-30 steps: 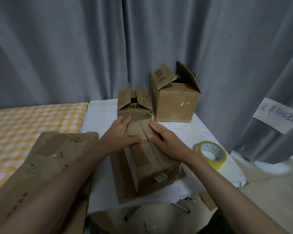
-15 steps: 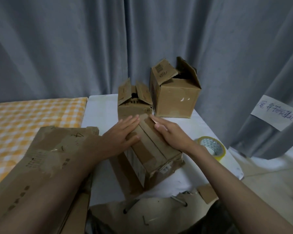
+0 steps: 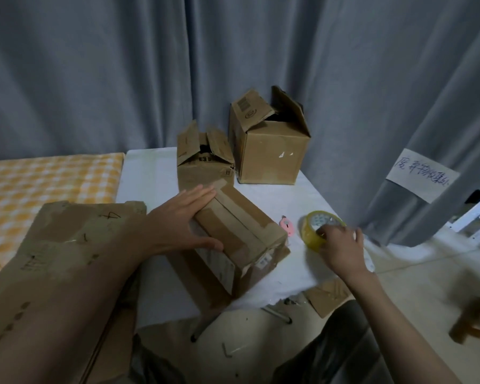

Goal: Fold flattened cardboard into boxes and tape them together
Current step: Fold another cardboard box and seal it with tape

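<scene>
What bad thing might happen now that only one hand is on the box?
The left hand alone presses the flaps of the box, so they may spring open before tape goes on.

The right hand takes the tape roll near the edge of the table; a loose grip might drop it.

The pink cutter lies close by and could get knocked.

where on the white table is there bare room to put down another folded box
The widest bare patch of the table is its left strip, between the checkered cloth and the small open box. A narrower gap lies between the big open box and the tape roll. The right front is crowded: held box, pink cutter, tape, right hand.
</scene>
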`<act>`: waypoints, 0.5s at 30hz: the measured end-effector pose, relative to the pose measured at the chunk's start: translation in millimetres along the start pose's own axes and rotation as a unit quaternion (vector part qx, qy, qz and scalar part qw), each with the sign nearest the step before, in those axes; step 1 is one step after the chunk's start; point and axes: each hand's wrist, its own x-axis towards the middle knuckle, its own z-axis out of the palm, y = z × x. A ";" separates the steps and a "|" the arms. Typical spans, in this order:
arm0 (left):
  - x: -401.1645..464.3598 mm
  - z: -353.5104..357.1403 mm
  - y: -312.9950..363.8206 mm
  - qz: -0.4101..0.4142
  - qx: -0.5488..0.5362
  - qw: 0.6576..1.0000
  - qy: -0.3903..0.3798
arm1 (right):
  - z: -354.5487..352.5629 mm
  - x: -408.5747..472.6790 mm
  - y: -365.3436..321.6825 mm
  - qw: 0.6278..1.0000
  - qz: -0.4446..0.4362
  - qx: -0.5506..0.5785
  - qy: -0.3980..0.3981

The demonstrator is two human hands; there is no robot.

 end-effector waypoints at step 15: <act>-7.6 16.6 17.6 -0.055 0.028 0.998 0.031 | -74.1 -9.4 -77.6 0.953 -0.054 0.267 0.133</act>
